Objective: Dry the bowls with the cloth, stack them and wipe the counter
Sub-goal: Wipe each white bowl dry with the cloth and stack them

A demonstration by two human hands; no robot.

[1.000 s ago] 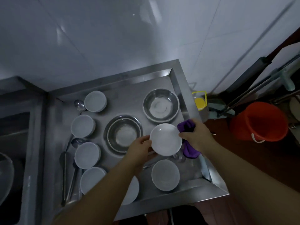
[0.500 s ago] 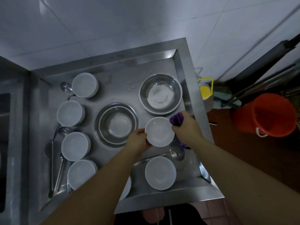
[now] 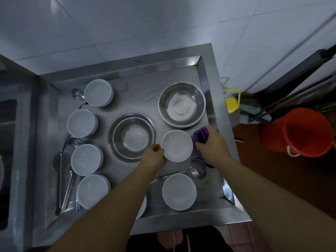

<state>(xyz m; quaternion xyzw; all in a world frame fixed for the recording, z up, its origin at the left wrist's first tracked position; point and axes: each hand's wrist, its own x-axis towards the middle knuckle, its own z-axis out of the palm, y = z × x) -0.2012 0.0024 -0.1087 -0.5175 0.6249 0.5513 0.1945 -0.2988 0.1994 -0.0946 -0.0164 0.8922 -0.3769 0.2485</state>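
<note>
A white bowl [image 3: 176, 145] is held above the steel counter [image 3: 138, 95], right of centre. My left hand [image 3: 153, 156] grips its left rim. My right hand [image 3: 211, 144] grips a purple cloth [image 3: 201, 135] pressed against the bowl's right side. Several more white bowls sit on the counter: a column down the left, from one at the back [image 3: 98, 92] to one at the front [image 3: 92, 190], and one near the front edge [image 3: 179, 191]. Two steel bowls stand at the centre [image 3: 132, 136] and the back right [image 3: 181, 104].
Ladles and spoons lie along the left [image 3: 59, 179], and one ladle [image 3: 197, 168] lies below the held bowl. A sink [image 3: 7, 160] is on the far left. An orange bucket [image 3: 300, 131] and a yellow-capped jug [image 3: 231, 102] stand on the floor to the right.
The held bowl has come down closer to the counter, with both hands still on it. The camera has tilted, so the counter sits more centred in view.
</note>
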